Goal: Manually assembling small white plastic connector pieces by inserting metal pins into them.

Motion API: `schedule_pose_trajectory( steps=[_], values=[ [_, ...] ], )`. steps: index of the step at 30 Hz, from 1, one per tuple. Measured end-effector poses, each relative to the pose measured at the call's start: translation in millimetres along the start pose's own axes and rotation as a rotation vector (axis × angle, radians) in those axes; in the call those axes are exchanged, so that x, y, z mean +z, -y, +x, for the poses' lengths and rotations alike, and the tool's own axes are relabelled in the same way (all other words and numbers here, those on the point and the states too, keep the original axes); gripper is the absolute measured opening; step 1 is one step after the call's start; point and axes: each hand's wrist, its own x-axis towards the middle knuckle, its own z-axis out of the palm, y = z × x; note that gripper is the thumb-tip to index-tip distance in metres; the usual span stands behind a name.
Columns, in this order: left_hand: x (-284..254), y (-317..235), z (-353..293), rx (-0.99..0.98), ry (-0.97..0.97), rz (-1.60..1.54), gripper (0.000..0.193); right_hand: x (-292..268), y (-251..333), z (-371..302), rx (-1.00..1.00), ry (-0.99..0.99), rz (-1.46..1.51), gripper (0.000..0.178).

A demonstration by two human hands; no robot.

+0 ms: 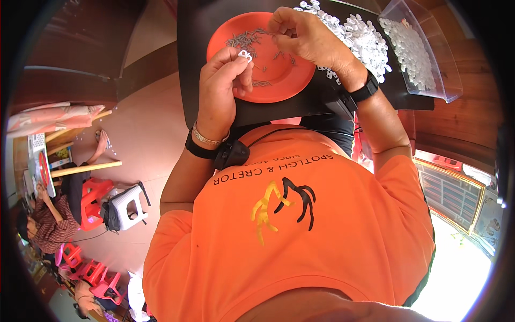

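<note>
My left hand (221, 86) is closed over the near left side of an orange-red plate (287, 80). Between its thumb and forefinger it pinches a small white plastic piece with round holes (245, 56). Thin grey nail-like pins (242, 41) lie heaped on the plate, and a few are scattered apart from the heap. Over the plate's far right part, my right hand (308, 37) has its thumb and fingers drawn together. Whatever may be between those fingertips is too small to make out.
Right of the plate, many loose white plastic pieces (365, 45) are piled on the black table (206, 110). A clear plastic bin (448, 80) tilts beyond them, holding more small whitish parts. Another person (56, 222) sits at far left, near red stools (95, 201) and a white stool (130, 206).
</note>
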Motion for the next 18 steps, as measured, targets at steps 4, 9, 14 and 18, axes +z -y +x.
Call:
schedule_pose_trajectory(
  steps=[4, 9, 14, 18],
  values=[
    [6, 0, 3, -0.016, 0.019, -0.004, 0.017, 3, 9, -10, 0.058, 0.031, 0.511, 0.013],
    [10, 1, 7, -0.003, 0.034, -0.032, 0.016, 9, 23, -24, 0.066, 0.040, 0.813, 0.013],
    [14, 3, 8, -0.004, 0.019, -0.056, 0.016, 20, 27, -29, 0.062, 0.000, 0.841, 0.016],
    [8, 5, 9, -0.036, 0.078, -0.022, 0.018, 21, 25, -28, 0.018, 0.015, 0.863, 0.015]
  ],
)
